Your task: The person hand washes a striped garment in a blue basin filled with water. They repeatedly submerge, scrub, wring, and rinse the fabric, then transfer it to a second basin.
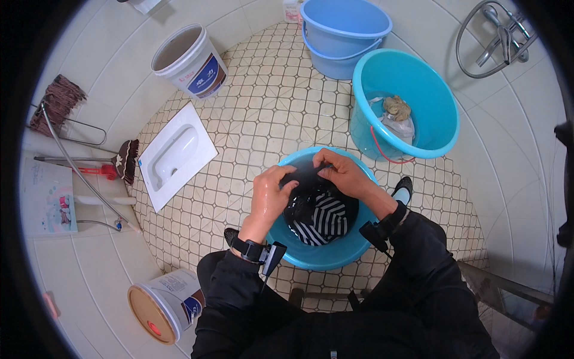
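My left hand (270,196) and my right hand (345,173) pinch a wet black cloth (308,178) between them, over the far part of a turquoise basin (287,254). Its lower part hangs toward the dark water, and I cannot make out what kind of garment it is. Below my hands, a black-and-white striped cloth (329,218) lies in the basin, partly wet. Where the black cloth ends and other dark fabric begins is unclear. The fingertips of both hands are closed on the cloth, and the skin of my left hand looks wet.
A large turquoise bucket (362,122) with cloths in it stands at the far right, near stacked blue buckets (335,63). A squat toilet (206,146) is set in the floor at left. White pails (191,69) stand by the wall; a shower tap (505,45) hangs at right.
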A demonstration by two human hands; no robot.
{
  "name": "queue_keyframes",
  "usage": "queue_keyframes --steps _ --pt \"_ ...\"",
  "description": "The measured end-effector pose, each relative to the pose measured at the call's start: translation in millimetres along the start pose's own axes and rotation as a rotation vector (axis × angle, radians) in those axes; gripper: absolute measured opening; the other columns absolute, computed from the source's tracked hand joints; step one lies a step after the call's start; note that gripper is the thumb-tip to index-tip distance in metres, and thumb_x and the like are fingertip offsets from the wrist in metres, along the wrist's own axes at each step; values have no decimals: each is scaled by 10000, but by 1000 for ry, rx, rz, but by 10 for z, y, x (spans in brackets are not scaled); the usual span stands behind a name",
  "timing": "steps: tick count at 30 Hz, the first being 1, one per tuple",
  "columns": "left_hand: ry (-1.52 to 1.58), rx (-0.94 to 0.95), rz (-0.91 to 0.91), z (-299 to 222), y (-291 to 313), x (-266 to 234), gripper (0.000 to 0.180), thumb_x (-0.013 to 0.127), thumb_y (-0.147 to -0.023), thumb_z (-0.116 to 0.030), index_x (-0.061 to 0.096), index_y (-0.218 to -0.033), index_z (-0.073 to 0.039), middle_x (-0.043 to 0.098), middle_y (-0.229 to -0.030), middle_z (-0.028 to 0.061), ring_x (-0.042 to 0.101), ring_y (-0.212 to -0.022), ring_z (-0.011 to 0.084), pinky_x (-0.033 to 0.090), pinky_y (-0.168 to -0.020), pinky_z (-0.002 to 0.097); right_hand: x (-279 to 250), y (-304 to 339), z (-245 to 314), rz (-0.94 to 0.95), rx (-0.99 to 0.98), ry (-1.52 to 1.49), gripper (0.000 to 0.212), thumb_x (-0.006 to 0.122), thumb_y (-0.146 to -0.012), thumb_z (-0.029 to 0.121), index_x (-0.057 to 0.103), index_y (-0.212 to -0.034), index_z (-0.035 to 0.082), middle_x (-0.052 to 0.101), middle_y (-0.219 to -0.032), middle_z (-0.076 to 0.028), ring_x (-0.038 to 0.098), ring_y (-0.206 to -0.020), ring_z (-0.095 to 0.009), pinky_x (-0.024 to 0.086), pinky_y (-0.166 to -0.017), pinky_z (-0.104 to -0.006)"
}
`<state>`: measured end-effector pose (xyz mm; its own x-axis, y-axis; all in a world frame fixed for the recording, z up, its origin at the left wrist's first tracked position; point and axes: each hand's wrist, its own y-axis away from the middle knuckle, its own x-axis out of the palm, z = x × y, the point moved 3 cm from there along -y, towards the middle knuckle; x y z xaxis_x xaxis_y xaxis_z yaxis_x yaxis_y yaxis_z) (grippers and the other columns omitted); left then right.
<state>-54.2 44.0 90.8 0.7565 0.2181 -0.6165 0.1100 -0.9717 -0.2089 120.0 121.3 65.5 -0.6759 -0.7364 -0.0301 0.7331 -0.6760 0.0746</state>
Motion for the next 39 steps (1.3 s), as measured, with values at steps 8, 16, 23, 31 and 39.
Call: queue_keyframes --steps 8,16,23,31,39 --pt "-57 1 207 42 32 59 240 737 -721 -66 664 -943 -17 626 -794 150 607 -745 333 481 -658 366 32 52 219 158 -123 -283 244 579 -790 -86 518 -965 73 516 -941 21 525 -928 -83 425 -865 -250" --pt "171 -67 52 30 10 -27 206 758 -658 -36 661 -836 0 621 -766 148 632 -768 323 491 -653 356 -130 22 112 -11 114 -217 235 623 -794 -39 568 -1006 47 591 -959 -6 557 -914 -87 450 -830 -242" --pt "253 151 81 -114 26 -28 230 791 -611 2 586 -714 21 624 -743 101 610 -729 217 481 -663 302 -152 -6 -162 -6 253 -256 149 660 -790 -14 593 -909 47 619 -944 -16 573 -906 -95 454 -809 -238" --pt "486 -9 66 -25 26 -92 209 790 -612 16 597 -692 17 618 -771 76 557 -718 159 444 -662 264 -170 -3 -114 85 94 -436 153 697 -768 -22 574 -819 53 618 -1109 -92 573 -992 -139 456 -883 -289" --pt "727 -146 43 78 66 -11 196 783 -607 55 615 -697 14 627 -854 75 575 -778 146 448 -695 258 -130 -40 -104 130 -20 -244 182 702 -750 -56 561 -823 33 624 -1078 -69 560 -931 -114 466 -834 -275"
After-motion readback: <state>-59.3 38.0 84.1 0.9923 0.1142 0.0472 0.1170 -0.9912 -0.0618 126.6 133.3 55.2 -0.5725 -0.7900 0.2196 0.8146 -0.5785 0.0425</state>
